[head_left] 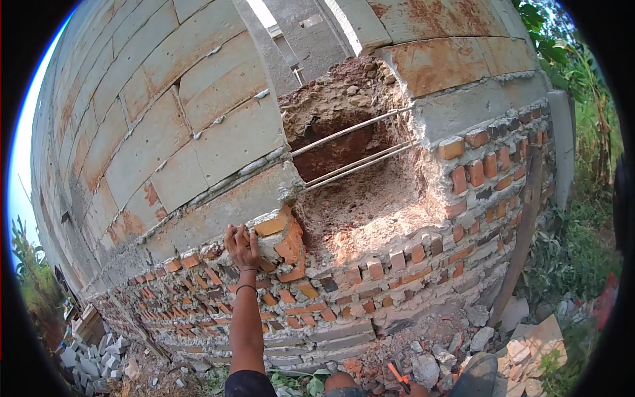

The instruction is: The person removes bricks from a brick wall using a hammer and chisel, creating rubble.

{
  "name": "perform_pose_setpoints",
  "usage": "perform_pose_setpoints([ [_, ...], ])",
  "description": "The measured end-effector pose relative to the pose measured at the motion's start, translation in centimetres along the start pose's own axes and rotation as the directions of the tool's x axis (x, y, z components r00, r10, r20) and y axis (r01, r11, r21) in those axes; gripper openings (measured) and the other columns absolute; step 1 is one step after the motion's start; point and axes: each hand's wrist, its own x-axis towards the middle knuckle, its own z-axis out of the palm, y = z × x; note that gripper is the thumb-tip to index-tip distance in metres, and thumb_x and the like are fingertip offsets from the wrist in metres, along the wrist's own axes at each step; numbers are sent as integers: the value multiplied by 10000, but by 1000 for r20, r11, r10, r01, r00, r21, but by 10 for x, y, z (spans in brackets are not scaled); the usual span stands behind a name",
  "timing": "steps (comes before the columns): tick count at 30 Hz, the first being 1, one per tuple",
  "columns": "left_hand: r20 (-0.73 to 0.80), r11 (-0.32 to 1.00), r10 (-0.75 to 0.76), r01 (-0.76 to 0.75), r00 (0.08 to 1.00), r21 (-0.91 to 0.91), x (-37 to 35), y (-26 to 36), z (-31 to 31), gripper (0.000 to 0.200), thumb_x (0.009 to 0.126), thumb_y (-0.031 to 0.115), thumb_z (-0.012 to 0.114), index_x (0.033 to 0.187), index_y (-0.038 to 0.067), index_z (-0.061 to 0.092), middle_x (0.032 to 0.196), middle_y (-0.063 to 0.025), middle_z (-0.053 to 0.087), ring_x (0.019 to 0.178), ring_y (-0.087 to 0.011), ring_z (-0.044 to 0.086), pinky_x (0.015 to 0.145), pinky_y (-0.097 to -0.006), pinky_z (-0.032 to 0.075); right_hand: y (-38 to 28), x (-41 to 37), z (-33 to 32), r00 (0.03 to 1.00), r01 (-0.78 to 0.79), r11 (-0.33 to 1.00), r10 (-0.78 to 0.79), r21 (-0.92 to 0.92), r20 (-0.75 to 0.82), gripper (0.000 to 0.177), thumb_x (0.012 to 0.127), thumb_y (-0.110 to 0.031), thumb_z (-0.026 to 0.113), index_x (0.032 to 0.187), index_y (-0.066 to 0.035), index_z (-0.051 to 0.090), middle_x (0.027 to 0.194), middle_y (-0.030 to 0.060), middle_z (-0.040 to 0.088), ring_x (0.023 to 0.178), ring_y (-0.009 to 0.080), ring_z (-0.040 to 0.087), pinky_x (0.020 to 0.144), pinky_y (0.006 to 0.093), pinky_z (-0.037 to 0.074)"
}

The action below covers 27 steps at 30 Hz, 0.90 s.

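My left hand (pixel 242 246), with a dark band at the wrist, rests against the brick wall (pixel 307 290) just left of a broken-out opening. Its fingers are apart and bent over the wall's upper ledge, beside a yellowish brick (pixel 271 223) at the opening's corner. Low at the bottom edge is my right hand (pixel 417 390), mostly cut off by the frame. It is closed around a tool with an orange and dark handle (pixel 399 376); the tool's working end cannot be made out. My knees show on both sides of it.
Steel rods (pixel 357 132) cross the opening, which has rough soil and rubble inside. Large grey blocks (pixel 225 139) form the wall above. A wooden plank (pixel 526 225) leans at the right. Broken concrete (pixel 426 370) lies below; grey rubble (pixel 92 360) is heaped at left.
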Motion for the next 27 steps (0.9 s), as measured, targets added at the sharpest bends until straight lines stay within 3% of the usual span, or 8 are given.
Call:
perform_pose_setpoints([
  [6, -5, 1000, 0, 0, 1000, -13, 2, 0, 0, 361, 867, 265, 621, 1179, 84, 602, 1235, -156, 482, 1244, -369, 435, 1017, -487, 345, -51, -27, -28, 999, -27, 999, 26, -31, -26, 598, 755, -285, 706, 1297, -118, 515, 935, 183, 664, 851, 333, 639, 733, 424, 502],
  [11, 8, 1000, -19, 19, 1000, -7, 0, 3, -2, 355, 871, 263, 620, 1175, 82, 605, 1233, -150, 486, 1251, -363, 431, 1022, -484, 339, -40, -22, -25, 999, -17, 996, 22, -90, 48, 513, 814, -281, 650, 1283, -110, 531, 954, 198, 665, 880, 344, 642, 749, 427, 500],
  [13, 16, 1000, -19, 19, 1000, -3, 0, 0, 0, 354, 870, 260, 622, 1174, 80, 604, 1231, -149, 486, 1253, -362, 429, 1020, -484, 338, -32, -19, -17, 998, 35, 999, -36, -32, -57, 501, 810, -288, 656, 1265, -107, 545, 965, 199, 667, 892, 342, 646, 756, 428, 501],
  [15, -4, 1000, -3, 3, 1000, -14, -1, -3, 3, 352, 870, 258, 622, 1174, 83, 605, 1231, -149, 484, 1252, -362, 430, 1017, -485, 338, -17, -4, -14, 998, 19, 1000, -20, -21, -56, 517, 791, -300, 681, 1259, -122, 553, 971, 193, 672, 896, 340, 649, 761, 430, 503],
  [17, 7, 1000, -8, 8, 1000, -18, -2, -3, 3, 350, 870, 257, 623, 1174, 84, 605, 1226, -150, 485, 1249, -362, 432, 1016, -487, 336, 12, 25, -14, 942, -163, 978, 194, -130, 273, 497, 806, -422, 664, 1084, -23, 557, 707, 99, 608, 685, 277, 646, 646, 419, 486],
  [19, 0, 1000, -7, 7, 1000, -2, -2, -2, 2, 343, 890, 256, 587, 1172, 61, 604, 1244, -160, 492, 1255, -361, 440, 1035, -468, 332, 14, 22, -11, 946, -165, 975, 200, -150, 254, 522, 824, -471, 641, 1109, -41, 562, 732, 124, 627, 699, 319, 649, 649, 449, 481],
  [22, 5, 1000, -5, 5, 1000, -7, -2, -3, 3, 348, 893, 265, 587, 1179, 69, 605, 1245, -155, 491, 1263, -352, 435, 1042, -466, 323, 20, 19, -2, 993, -57, 984, 73, -170, 90, 518, 782, -406, 677, 1104, -20, 550, 782, 187, 644, 803, 373, 653, 717, 472, 495],
  [27, -1, 1000, 2, -2, 1000, 2, -2, -4, 5, 345, 903, 286, 585, 1180, 81, 608, 1230, -141, 494, 1270, -346, 431, 1047, -464, 316, 23, 17, 2, 995, -55, 985, 68, -166, 73, 485, 789, -400, 667, 1103, -49, 550, 800, 200, 649, 837, 391, 649, 747, 484, 496],
])
